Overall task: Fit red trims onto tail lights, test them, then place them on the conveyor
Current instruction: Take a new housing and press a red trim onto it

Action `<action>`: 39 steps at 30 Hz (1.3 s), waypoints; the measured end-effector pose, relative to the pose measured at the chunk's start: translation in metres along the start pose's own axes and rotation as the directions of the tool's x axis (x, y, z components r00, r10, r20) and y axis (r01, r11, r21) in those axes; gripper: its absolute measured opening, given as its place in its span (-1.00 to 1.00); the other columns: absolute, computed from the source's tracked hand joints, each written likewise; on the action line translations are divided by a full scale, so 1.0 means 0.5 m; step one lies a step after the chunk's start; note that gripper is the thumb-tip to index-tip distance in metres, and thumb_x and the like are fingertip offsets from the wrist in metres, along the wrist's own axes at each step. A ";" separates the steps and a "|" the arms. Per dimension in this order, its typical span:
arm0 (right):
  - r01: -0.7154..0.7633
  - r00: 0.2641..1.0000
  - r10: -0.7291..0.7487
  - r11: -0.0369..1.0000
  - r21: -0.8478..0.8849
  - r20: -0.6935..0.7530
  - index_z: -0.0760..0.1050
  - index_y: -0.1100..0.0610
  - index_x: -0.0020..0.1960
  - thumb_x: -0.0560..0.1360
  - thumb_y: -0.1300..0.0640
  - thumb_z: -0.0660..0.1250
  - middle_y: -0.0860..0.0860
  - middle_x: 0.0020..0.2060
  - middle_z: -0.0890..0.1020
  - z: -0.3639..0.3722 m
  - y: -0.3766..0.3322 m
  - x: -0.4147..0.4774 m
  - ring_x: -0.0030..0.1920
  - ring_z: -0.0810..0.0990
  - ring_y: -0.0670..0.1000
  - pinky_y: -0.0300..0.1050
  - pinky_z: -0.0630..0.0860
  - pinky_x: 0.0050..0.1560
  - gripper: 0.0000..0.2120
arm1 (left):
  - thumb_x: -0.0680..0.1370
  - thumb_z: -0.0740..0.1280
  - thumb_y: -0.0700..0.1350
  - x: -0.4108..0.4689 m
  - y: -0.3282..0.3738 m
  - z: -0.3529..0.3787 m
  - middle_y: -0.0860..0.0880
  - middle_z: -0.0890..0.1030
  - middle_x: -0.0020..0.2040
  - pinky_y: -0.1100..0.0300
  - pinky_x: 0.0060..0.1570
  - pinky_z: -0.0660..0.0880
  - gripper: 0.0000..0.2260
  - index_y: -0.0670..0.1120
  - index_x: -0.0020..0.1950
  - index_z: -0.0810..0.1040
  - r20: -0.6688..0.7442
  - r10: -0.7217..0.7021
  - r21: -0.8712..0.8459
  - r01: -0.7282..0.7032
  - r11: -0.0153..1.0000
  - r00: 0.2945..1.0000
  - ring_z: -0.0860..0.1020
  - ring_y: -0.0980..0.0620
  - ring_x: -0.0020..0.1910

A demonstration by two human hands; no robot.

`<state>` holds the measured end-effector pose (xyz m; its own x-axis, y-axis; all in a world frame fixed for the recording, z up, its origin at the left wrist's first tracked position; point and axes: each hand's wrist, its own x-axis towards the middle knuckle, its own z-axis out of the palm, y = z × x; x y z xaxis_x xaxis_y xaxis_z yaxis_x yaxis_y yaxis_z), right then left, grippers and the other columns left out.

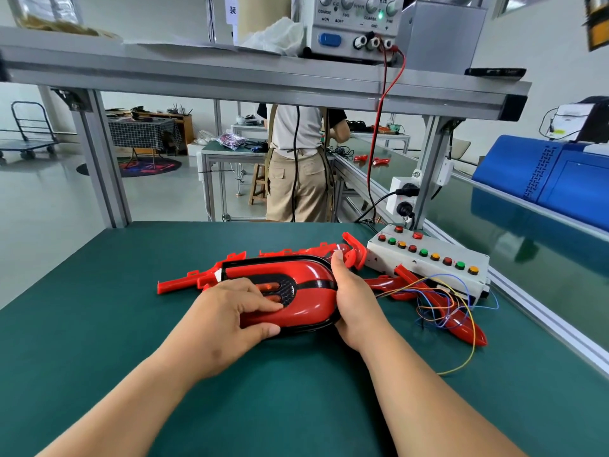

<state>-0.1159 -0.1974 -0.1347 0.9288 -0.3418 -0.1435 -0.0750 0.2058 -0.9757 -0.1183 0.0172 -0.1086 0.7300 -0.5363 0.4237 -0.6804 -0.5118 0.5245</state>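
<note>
A glossy red tail light [296,291] with a black rim lies on the green bench mat [131,324]. My left hand [227,319] grips its near left part, fingers over the top and thumb at the front edge. My right hand [349,298] wraps round its rounded right end, fingertips reaching the far side. Loose red trims [188,280] lie behind and to the left of the light. More red trim pieces [461,324] lie to the right under a tangle of coloured wires [441,301].
A white test box [431,262] with red, green and amber buttons sits at the right. Beyond it runs the green conveyor [494,225] with a blue case [553,179]. A power supply [356,24] stands on the overhead shelf. A person [300,166] stands behind the bench.
</note>
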 end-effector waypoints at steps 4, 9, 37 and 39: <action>0.001 0.999 -0.002 1.000 0.006 0.036 0.61 0.05 0.12 0.51 -0.39 0.17 0.07 -0.03 0.73 -0.003 -0.002 -0.003 0.00 0.71 0.12 0.18 0.57 0.18 -0.44 | 0.39 0.56 0.00 -0.002 0.003 0.013 0.28 0.54 -0.12 0.45 0.03 0.33 -0.73 0.17 0.07 0.70 -0.041 -0.025 0.042 0.026 0.999 0.999 0.46 0.36 0.00; 0.006 0.999 -0.006 1.000 0.014 0.037 0.59 0.07 0.16 0.53 -0.36 0.17 0.10 -0.01 0.72 -0.001 -0.004 -0.007 0.01 0.71 0.14 0.19 0.58 0.16 -0.45 | 0.42 0.52 0.07 -0.006 0.022 0.029 0.26 0.54 -0.08 0.30 0.15 0.36 -0.71 0.16 0.14 0.68 -0.041 0.010 0.115 -0.005 0.993 0.999 0.48 0.17 0.08; 0.059 0.949 -0.077 0.996 0.068 0.306 0.52 0.19 0.24 0.30 0.14 0.49 0.19 0.09 0.68 -0.022 -0.017 -0.043 0.06 0.67 0.15 0.02 0.62 0.09 -0.48 | 0.46 0.51 -0.14 -0.010 -0.033 -0.024 0.10 0.50 -0.13 0.40 -0.30 0.34 -0.77 0.24 -0.18 0.68 0.012 -0.371 -0.344 0.352 0.870 0.929 0.43 0.11 -0.25; 0.051 0.949 -0.071 0.996 0.073 0.306 0.52 0.20 0.24 0.30 0.14 0.49 0.19 0.08 0.68 -0.022 -0.017 -0.043 0.05 0.67 0.15 0.02 0.63 0.07 -0.48 | 0.44 0.52 -0.09 -0.012 -0.042 -0.026 0.01 0.52 -0.02 0.25 -0.21 0.40 -0.76 0.11 -0.02 0.52 -0.003 -0.476 -0.395 0.436 0.809 0.880 0.47 0.08 -0.15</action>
<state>-0.1394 -0.2019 -0.1254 0.9981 -0.0588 -0.0163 -0.0008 0.2539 -0.9672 -0.1077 0.0402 -0.1125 0.9660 -0.2262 0.1252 -0.2064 -0.3830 0.9004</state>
